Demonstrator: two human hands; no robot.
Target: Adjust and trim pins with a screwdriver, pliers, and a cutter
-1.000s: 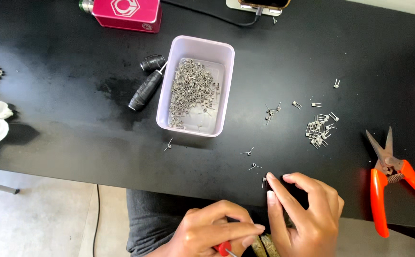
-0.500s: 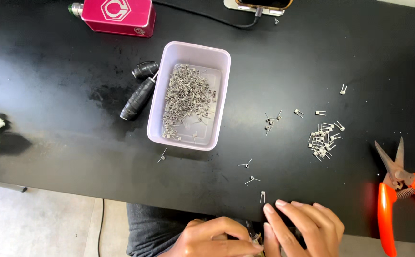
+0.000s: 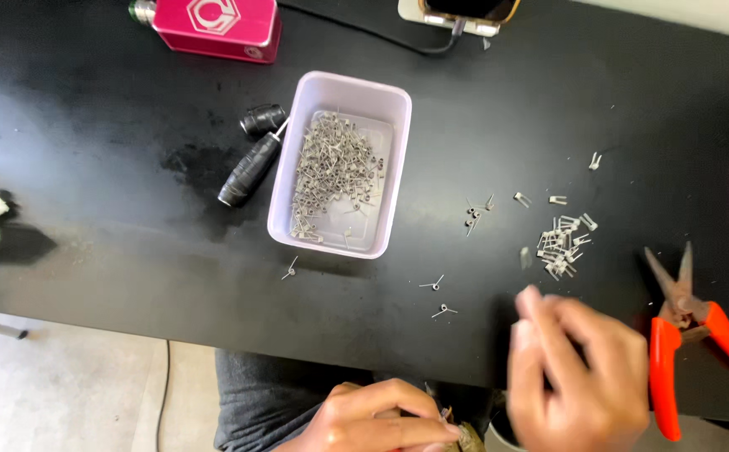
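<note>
Metal wire coils lay scattered on a black table [image 3: 88,167] — hands worked at its near edge.
A small pile of cut coils [image 3: 564,241] sat just beyond the blurred right hand [image 3: 578,377], whose grip could not be told; the left hand [image 3: 381,418] pinched something small below the edge. Orange-handled cutters [image 3: 687,335] lay right — a coil-filled tray [image 3: 341,163] farther back.

Lying scattered on the black table [image 3: 113,209]: tiny silver wire coils [image 3: 564,241], clustered loosely just beyond the blurred right hand [image 3: 580,378].
</note>
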